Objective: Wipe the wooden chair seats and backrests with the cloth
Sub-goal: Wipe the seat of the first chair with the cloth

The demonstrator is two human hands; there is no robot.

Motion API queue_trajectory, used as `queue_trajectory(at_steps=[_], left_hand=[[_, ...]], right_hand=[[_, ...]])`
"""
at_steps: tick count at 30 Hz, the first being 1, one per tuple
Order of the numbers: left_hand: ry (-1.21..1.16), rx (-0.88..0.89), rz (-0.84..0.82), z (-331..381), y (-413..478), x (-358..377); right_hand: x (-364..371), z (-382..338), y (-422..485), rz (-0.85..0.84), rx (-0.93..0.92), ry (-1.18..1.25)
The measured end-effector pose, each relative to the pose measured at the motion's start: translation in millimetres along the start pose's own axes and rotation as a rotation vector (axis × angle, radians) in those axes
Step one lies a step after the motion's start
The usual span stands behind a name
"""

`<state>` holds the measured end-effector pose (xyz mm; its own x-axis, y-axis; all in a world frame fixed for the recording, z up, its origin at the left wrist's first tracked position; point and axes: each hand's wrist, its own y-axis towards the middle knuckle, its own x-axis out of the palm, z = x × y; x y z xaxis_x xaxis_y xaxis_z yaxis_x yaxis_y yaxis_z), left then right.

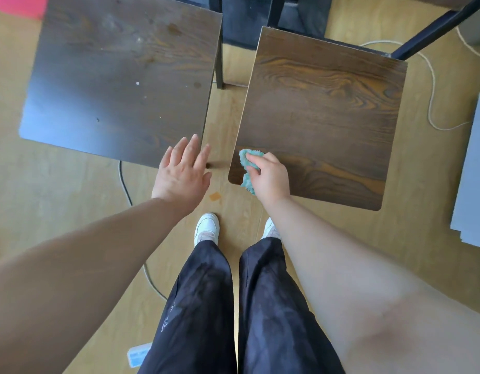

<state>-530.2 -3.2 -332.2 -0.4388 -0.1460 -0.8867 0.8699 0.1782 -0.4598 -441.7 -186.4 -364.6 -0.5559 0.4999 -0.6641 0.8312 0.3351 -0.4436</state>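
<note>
Cloth: small teal fluffy microfibre cloth (248, 168), bunched into a wad, sitting on the near left corner of the right-hand dark brown wood-grain chair seat (322, 117), its lower end spilling just past the seat edge
Right hand (269, 175): fingers curled round the wad, pinning it to the wood
Left hand (183, 171): fingers straight and spread, holding nothing, over the near right corner of the left-hand darker, speckled wooden chair seat (120, 76); contact, can't tell
Handling: cloth looks soft, light and limp, so it's best gripped as a wad under the palm; the seats look stiff, flat and smooth, so it should glide
Cloth axis: runs far-to-near along the seat's left edge
Seat heading: near edge faces the person, far edge towards the black metal frame (433, 31); grain runs side to side
Backrests: not made out here
</note>
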Motion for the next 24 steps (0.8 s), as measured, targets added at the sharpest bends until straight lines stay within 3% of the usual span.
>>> queue_trajectory(at_steps=[11, 17, 24], left_hand=[[0.030, 0.044, -0.026, 3.8, -17.3, -4.6], [0.049, 0.134, -0.015, 43.7, -3.3, -16.7], [0.082, 0.276, 0.009, 131.8, 32.1, -28.8]], right_hand=[[11.1, -15.0, -11.8, -0.111, 0.014, 0.031], [-35.5, 15.9, -30.0, 0.084, 0.083, 0.155], [-117.3, 99.8, -59.4, 0.282, 0.238, 0.215]])
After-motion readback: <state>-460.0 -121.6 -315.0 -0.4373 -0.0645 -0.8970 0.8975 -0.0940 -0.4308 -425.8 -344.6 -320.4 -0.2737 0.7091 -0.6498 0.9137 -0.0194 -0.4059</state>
